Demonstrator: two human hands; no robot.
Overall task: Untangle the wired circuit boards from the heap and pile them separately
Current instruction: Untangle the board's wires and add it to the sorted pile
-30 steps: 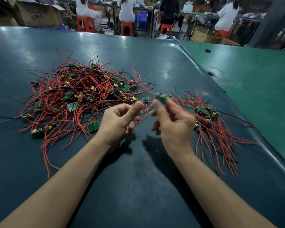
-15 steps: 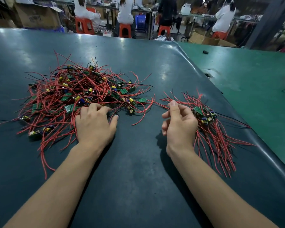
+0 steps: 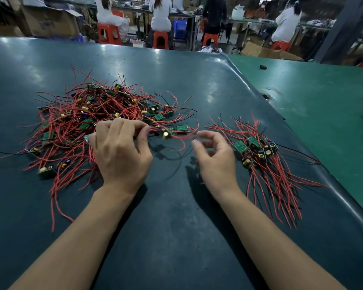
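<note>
A small green circuit board (image 3: 167, 133) with a yellow-topped capacitor and red wires hung pinched in the left hand (image 3: 120, 151) at the heap's (image 3: 96, 120) near edge. The right hand (image 3: 215, 155), fingers loosely curled, held nothing beside the sorted pile (image 3: 264, 158). The dark glossy surface (image 3: 176, 227) faced seated workers on orange stools (image 3: 160, 39).

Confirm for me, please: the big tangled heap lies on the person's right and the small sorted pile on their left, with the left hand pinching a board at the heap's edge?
Not quite: the sides are swapped. The head view shows the tangled heap on the person's left and the sorted pile on their right. The left hand does pinch a board at the heap's edge.
</note>
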